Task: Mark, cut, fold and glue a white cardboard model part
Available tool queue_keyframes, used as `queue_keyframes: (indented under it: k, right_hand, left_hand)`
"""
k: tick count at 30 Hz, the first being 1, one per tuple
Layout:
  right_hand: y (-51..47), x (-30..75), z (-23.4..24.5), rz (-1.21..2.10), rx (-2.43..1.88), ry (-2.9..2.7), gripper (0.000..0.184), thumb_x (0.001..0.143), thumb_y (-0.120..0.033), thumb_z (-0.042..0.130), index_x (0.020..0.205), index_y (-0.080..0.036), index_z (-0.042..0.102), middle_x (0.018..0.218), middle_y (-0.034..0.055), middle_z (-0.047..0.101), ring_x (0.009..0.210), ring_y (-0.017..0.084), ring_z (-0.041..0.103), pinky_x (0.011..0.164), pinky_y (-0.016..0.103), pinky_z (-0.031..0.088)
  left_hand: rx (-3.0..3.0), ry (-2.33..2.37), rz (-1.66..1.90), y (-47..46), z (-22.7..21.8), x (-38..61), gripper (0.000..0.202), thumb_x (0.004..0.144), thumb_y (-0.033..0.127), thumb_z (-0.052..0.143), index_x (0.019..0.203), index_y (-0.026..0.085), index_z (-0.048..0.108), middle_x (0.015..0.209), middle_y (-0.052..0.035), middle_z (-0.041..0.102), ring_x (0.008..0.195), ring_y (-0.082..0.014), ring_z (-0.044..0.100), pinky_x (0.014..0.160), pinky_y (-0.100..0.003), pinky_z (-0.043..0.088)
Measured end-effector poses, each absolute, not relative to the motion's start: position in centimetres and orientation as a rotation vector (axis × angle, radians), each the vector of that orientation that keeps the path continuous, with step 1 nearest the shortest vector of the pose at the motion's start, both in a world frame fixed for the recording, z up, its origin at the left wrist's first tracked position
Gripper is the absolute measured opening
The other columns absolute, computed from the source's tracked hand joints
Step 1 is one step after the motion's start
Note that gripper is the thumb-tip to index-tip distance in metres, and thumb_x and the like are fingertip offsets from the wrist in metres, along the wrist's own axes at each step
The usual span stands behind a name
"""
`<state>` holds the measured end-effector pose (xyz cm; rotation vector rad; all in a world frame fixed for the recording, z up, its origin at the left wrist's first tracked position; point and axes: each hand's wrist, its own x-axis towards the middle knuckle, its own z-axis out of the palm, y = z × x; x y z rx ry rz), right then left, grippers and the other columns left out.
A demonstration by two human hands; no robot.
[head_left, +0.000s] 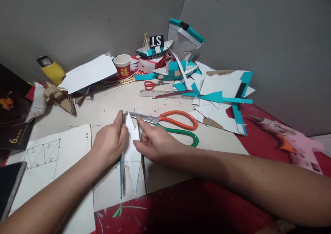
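Note:
A white cardboard boat piece [132, 145] with pointed ends lies in front of me, its long side strips standing on edge along both sides. My left hand [110, 138] pinches the left strip near its far end, index finger stretched along it. My right hand [155, 137] holds the right strip, its index finger pointing forward along the outside and its thumb over the white middle. The remaining right fingers are curled. Large scissors [165, 120] with one orange and one green handle lie just beyond my right hand, their blades behind the boat's far tip.
Two model boats [176, 72] stand at the back beside a paper cup [122, 66]. Small red scissors [150, 85], a ruler [146, 93] and cardboard scraps [222, 84] lie ahead. A pink glue gun [292, 137] rests right; a drawing sheet [74, 151] is left.

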<state>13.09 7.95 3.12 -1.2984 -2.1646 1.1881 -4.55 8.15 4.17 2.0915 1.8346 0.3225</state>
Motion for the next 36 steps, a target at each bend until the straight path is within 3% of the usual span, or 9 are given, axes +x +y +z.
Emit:
queue_keyframes:
  k: [3, 5, 9, 16, 24, 27, 32, 36]
  right_hand:
    - [8.0, 13.0, 3.0, 1.176, -1.308, -2.188, 0.081, 0.084, -0.029, 0.052, 0.152, 0.001, 0.019, 0.066, 0.0031, 0.062, 0.058, 0.017, 0.052, 0.055, 0.029, 0.039]
    - [8.1, 12.9, 3.0, 1.172, -1.315, -2.199, 0.081, 0.084, -0.030, 0.052, 0.152, 0.001, 0.020, 0.067, 0.0041, 0.063, 0.059, 0.017, 0.052, 0.054, 0.028, 0.038]
    - [8.2, 12.7, 3.1, 1.153, -1.326, -2.236, 0.078, 0.084, -0.031, 0.052, 0.150, 0.000, 0.025, 0.067, 0.0050, 0.064, 0.057, 0.018, 0.052, 0.051, 0.028, 0.036]
    - [8.0, 12.6, 3.7, 1.144, -1.299, -2.243, 0.073, 0.083, -0.027, 0.052, 0.149, -0.003, 0.030, 0.075, 0.0073, 0.066, 0.062, 0.018, 0.055, 0.056, 0.028, 0.039]
    - [7.9, 12.6, 3.9, 1.203, -1.305, -2.251, 0.077, 0.080, -0.021, 0.054, 0.150, -0.004, 0.028, 0.071, 0.0042, 0.067, 0.062, 0.018, 0.057, 0.056, 0.027, 0.041]
    - [7.6, 12.7, 3.5, 1.213, -1.245, -2.206, 0.077, 0.080, -0.020, 0.053, 0.151, -0.006, 0.026, 0.072, 0.0026, 0.067, 0.062, 0.017, 0.057, 0.058, 0.027, 0.042]
    - [7.1, 12.7, 2.9, 1.178, -1.167, -2.134, 0.076, 0.081, -0.020, 0.053, 0.151, -0.008, 0.027, 0.069, 0.0001, 0.064, 0.055, 0.014, 0.053, 0.054, 0.027, 0.040]
    - [6.8, 12.6, 2.4, 1.174, -1.138, -2.075, 0.080, 0.080, -0.019, 0.054, 0.153, -0.012, 0.024, 0.068, -0.0026, 0.062, 0.054, 0.013, 0.052, 0.054, 0.026, 0.039]
  left_hand:
    - [2.135, 1.825, 0.395, 8.2, 3.8, -4.5, 0.054, 0.095, 0.032, 0.033, 0.142, 0.009, 0.045, 0.113, -0.0209, 0.069, 0.102, -0.0360, 0.065, 0.088, -0.048, 0.046]
    - [2.155, 1.808, 0.464, 8.4, 3.7, -4.5, 0.049, 0.095, 0.030, 0.033, 0.136, 0.012, 0.052, 0.121, -0.0181, 0.066, 0.110, -0.0338, 0.061, 0.093, -0.046, 0.044]
    - [2.163, 1.763, 0.572, 8.9, 3.6, -4.7, 0.041, 0.093, 0.023, 0.035, 0.124, 0.013, 0.060, 0.115, -0.0146, 0.066, 0.107, -0.0299, 0.061, 0.092, -0.044, 0.045]
    - [2.019, 1.607, 0.701, 9.7, 3.2, -5.2, 0.044, 0.089, 0.025, 0.046, 0.127, 0.010, 0.060, 0.116, -0.0144, 0.067, 0.108, -0.0284, 0.061, 0.096, -0.042, 0.045]
    - [1.616, 1.528, 0.901, 9.2, 3.7, -5.0, 0.038, 0.081, 0.024, 0.058, 0.117, 0.018, 0.070, 0.118, -0.0094, 0.070, 0.110, -0.0278, 0.061, 0.101, -0.043, 0.042]
    - [1.449, 1.515, 0.978, 8.9, 3.9, -4.6, 0.042, 0.081, 0.025, 0.059, 0.121, 0.019, 0.068, 0.108, -0.0080, 0.072, 0.103, -0.0252, 0.064, 0.095, -0.040, 0.045]
    - [1.211, 1.443, 1.053, 8.4, 4.1, -4.0, 0.043, 0.080, 0.024, 0.060, 0.122, 0.020, 0.067, 0.084, -0.0038, 0.074, 0.069, -0.0164, 0.064, 0.069, -0.030, 0.051]
    - [1.066, 1.343, 1.110, 8.1, 4.3, -3.5, 0.041, 0.078, 0.024, 0.063, 0.119, 0.020, 0.068, 0.090, -0.0043, 0.075, 0.076, -0.0155, 0.066, 0.074, -0.026, 0.051]
